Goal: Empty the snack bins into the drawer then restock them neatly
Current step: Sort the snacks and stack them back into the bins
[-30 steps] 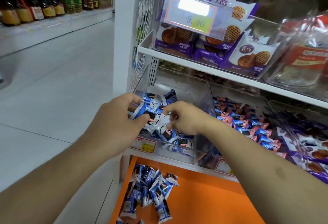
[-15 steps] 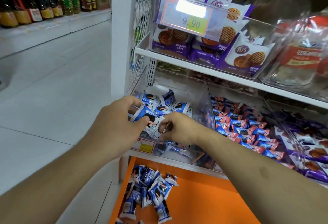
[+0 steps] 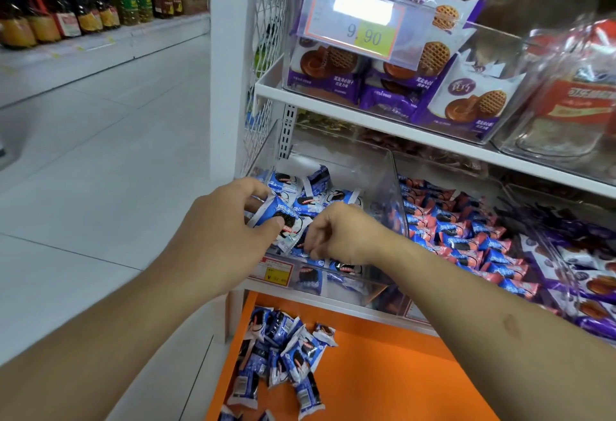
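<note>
Fingers of the left hand [image 3: 230, 227] pinch a blue-and-white foil cookie packet [image 3: 278, 215]; the right hand [image 3: 340, 234] curls onto packets at its 7 o'clock, exact hold unclear. Both work inside the clear plastic snack bin [image 3: 388, 187]. At 6 o'clock, emptied packets [image 3: 286, 354] lie in the orange drawer [image 3: 383, 370]. Packets look light, slippery, crushable: best pinched by crimped ends.

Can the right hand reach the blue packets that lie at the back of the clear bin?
Probably yes. The right hand is already inside the open-topped clear bin, pinching a packet near the front. The blue packets at the back lie uncovered, and the shelf above seems high enough.
</note>
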### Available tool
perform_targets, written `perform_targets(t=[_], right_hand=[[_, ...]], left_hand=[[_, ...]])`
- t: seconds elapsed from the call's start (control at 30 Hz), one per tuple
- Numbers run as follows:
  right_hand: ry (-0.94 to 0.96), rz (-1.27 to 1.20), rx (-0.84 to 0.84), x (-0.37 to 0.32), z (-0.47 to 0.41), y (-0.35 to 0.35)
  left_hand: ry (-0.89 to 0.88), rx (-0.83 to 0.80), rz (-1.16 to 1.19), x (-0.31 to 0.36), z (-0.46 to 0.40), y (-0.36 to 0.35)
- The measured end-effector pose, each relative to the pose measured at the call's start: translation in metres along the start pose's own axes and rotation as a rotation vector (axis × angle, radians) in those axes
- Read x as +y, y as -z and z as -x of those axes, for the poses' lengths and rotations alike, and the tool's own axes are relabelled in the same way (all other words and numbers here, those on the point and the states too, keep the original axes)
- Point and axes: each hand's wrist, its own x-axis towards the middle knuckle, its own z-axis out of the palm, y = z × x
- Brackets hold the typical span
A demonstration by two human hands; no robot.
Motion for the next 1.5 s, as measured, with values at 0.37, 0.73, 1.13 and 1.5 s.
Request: perform_targets(t=[0.37,0.73,1.13,1.5], right_hand=[[0.000,-0.010,0.034,-0.005,0.014,0.017],[0.147,-0.520,0.295,-0.013,0.092,0.036],[0.120,0.142,0.453,0.059,0.149,0.033],[0.176,0.020,0.426,0.075,0.144,0.034]], left_hand=[[-0.005,-0.020,-0.001,0.002,0.002,-0.004],[0.000,-0.143,0.263,0.023,0.011,-0.026],[-0.102,-0.360,-0.093,0.034,-0.036,-0.083],[-0.159,-0.675,-0.379,0.019,-0.073,-0.120]])
